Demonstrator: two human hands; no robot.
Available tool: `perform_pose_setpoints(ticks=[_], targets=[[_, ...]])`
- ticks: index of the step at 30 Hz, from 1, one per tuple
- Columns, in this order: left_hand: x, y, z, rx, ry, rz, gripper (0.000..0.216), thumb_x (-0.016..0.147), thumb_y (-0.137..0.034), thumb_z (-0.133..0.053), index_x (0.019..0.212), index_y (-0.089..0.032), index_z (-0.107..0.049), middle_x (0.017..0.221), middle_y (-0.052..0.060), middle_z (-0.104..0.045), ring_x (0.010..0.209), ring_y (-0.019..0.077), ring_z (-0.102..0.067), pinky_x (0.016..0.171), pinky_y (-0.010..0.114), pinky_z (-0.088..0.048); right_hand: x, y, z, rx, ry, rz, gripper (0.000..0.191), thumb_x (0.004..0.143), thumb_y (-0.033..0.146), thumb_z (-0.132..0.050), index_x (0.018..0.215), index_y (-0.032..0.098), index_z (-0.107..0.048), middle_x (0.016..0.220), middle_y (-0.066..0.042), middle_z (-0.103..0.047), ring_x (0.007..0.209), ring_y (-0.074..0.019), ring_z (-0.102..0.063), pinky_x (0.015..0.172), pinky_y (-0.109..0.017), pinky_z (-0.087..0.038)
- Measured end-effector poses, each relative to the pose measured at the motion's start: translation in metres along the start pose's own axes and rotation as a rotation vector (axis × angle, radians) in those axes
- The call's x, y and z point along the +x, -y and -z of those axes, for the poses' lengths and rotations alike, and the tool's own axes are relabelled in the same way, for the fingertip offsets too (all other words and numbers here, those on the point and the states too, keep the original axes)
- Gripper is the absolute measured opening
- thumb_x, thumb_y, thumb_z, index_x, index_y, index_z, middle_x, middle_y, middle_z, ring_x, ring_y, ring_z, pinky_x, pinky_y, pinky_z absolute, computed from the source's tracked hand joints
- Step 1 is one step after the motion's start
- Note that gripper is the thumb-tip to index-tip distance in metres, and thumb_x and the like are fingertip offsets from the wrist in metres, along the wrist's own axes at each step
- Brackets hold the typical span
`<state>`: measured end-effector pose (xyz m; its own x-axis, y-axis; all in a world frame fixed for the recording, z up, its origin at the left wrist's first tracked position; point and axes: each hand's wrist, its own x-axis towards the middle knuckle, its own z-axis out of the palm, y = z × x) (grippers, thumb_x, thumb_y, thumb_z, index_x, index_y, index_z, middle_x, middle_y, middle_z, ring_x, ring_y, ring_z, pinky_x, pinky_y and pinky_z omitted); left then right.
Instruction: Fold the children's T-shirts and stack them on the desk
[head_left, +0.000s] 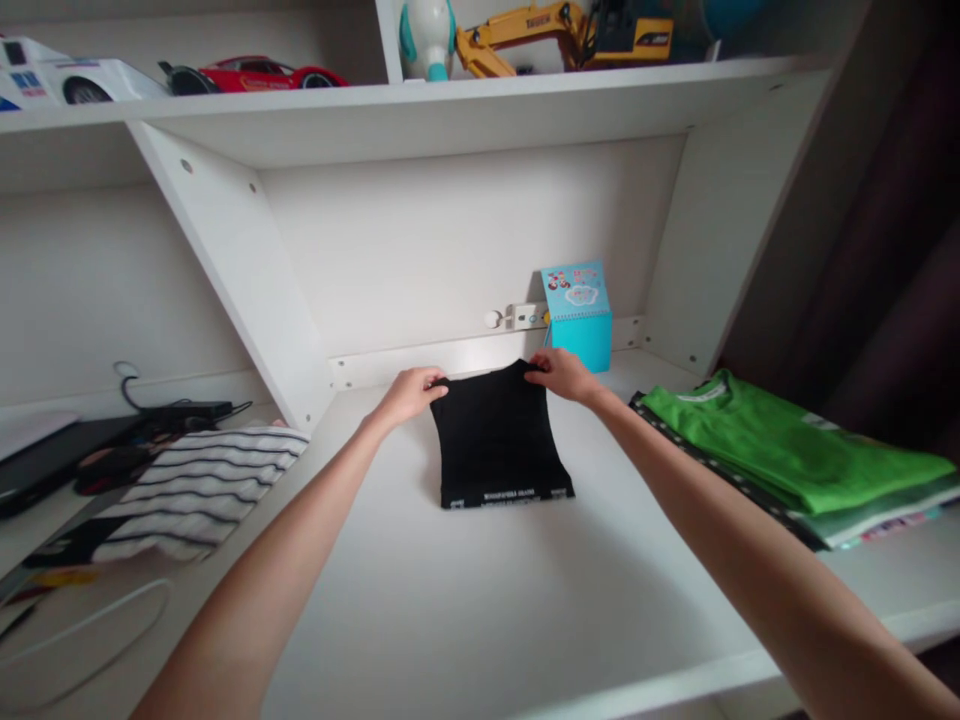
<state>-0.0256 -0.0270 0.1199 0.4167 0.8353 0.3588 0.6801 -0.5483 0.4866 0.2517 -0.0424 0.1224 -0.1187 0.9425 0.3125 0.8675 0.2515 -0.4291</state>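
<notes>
A small black underwear piece [495,435] with a white-lettered elastic band along its near edge is stretched out on the white desk [465,600]. At its far left corner, my left hand [411,396] pinches the fabric between thumb and fingers. The far right corner is gripped the same way by my right hand [564,376]. The far edge looks slightly raised between the two hands, while the lettered band rests near the desk surface.
Folded clothes with a green T-shirt [795,445] on top lie at the right. Left are a striped cloth [202,490], cables and a dark flat device [67,455]. A blue desk calendar [581,340] stands behind, beside a power strip [527,316]. Toys line the shelf [480,105] above.
</notes>
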Motion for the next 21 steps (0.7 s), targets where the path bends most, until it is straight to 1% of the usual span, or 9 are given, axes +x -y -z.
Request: perform_pose_setpoints(ticks=[3, 5, 6, 8, 11, 13, 15, 18, 21], targets=[[-0.007, -0.033, 0.031, 0.014, -0.191, -0.131, 0.028, 0.077, -0.034, -0.054, 0.1, -0.018, -0.061, 0.085, 0.002, -0.063, 0.08, 0.0157, -0.058, 0.076, 0.026, -0.043, -0.024, 0.022, 0.04, 0.088, -0.264, 0.163, 0.022, 0.08, 0.029, -0.053, 0.096, 0.015, -0.055, 0.091, -0.005, -0.061, 0.081, -0.0154, -0.055, 0.071, -0.024, -0.04], [-0.019, -0.047, 0.042, 0.035, -0.225, -0.193, 0.032, 0.079, -0.034, -0.054, 0.107, -0.019, -0.059, 0.091, 0.003, -0.063, 0.085, 0.0158, -0.057, 0.08, 0.026, -0.043, -0.052, 0.037, 0.053, 0.147, -0.398, 0.297, 0.017, 0.079, 0.027, -0.053, 0.092, 0.016, -0.055, 0.087, -0.004, -0.061, 0.079, -0.0156, -0.055, 0.07, -0.025, -0.041], [-0.027, -0.049, 0.045, 0.047, -0.219, -0.213, 0.033, 0.079, -0.033, -0.053, 0.109, -0.02, -0.058, 0.097, 0.003, -0.063, 0.089, 0.0162, -0.057, 0.083, 0.027, -0.042, -0.068, 0.044, 0.056, 0.165, -0.409, 0.352, 0.015, 0.079, 0.026, -0.053, 0.09, 0.016, -0.055, 0.085, -0.004, -0.06, 0.078, -0.0156, -0.055, 0.069, -0.025, -0.042], [-0.044, -0.043, 0.042, 0.079, -0.128, -0.223, 0.033, 0.08, -0.029, -0.052, 0.111, -0.021, -0.058, 0.106, 0.003, -0.062, 0.098, 0.0174, -0.056, 0.089, 0.028, -0.04, -0.1, 0.055, 0.054, 0.188, -0.248, 0.444, 0.014, 0.078, 0.025, -0.055, 0.09, 0.017, -0.056, 0.085, -0.004, -0.061, 0.077, -0.0152, -0.056, 0.07, -0.025, -0.042], [-0.07, -0.022, 0.028, 0.177, 0.164, -0.143, 0.034, 0.077, -0.021, -0.052, 0.111, -0.019, -0.06, 0.114, 0.005, -0.06, 0.106, 0.0212, -0.054, 0.094, 0.031, -0.038, -0.133, 0.056, 0.043, 0.284, 0.255, 0.566, 0.02, 0.08, 0.027, -0.055, 0.097, 0.018, -0.058, 0.088, -0.004, -0.063, 0.078, -0.0143, -0.058, 0.07, -0.024, -0.044], [-0.087, -0.017, 0.015, 0.244, 0.3, -0.082, 0.037, 0.076, -0.017, -0.052, 0.113, -0.018, -0.059, 0.117, 0.008, -0.059, 0.108, 0.024, -0.054, 0.095, 0.033, -0.037, -0.138, 0.045, 0.033, 0.331, 0.465, 0.561, 0.022, 0.086, 0.028, -0.045, 0.1, 0.018, -0.059, 0.09, -0.004, -0.064, 0.081, -0.0141, -0.059, 0.072, -0.024, -0.045], [-0.103, -0.03, 0.001, 0.253, 0.31, -0.095, 0.037, 0.081, -0.019, -0.048, 0.117, -0.018, -0.057, 0.121, 0.008, -0.056, 0.111, 0.0239, -0.051, 0.097, 0.034, -0.036, -0.129, 0.027, 0.019, 0.286, 0.452, 0.48, 0.027, 0.089, 0.026, -0.037, 0.1, 0.019, -0.061, 0.093, -0.004, -0.065, 0.085, -0.0149, -0.059, 0.075, -0.025, -0.045], [-0.126, -0.076, -0.027, 0.2, 0.297, -0.229, 0.037, 0.088, -0.027, -0.041, 0.123, -0.02, -0.051, 0.131, 0.007, -0.048, 0.12, 0.0207, -0.044, 0.101, 0.032, -0.032, -0.106, -0.006, -0.008, 0.131, 0.34, 0.344, 0.03, 0.088, 0.021, -0.035, 0.101, 0.021, -0.062, 0.102, -0.004, -0.064, 0.093, -0.0182, -0.058, 0.084, -0.03, -0.042], [-0.144, -0.119, -0.059, 0.204, 0.375, -0.373, 0.04, 0.089, -0.03, -0.042, 0.128, -0.021, -0.044, 0.135, 0.009, -0.043, 0.122, 0.0217, -0.041, 0.103, 0.037, -0.029, -0.09, -0.03, -0.034, 0.082, 0.353, 0.288, 0.036, 0.085, 0.017, -0.036, 0.113, 0.022, -0.058, 0.115, -0.003, -0.06, 0.105, -0.0197, -0.053, 0.092, -0.032, -0.038]])
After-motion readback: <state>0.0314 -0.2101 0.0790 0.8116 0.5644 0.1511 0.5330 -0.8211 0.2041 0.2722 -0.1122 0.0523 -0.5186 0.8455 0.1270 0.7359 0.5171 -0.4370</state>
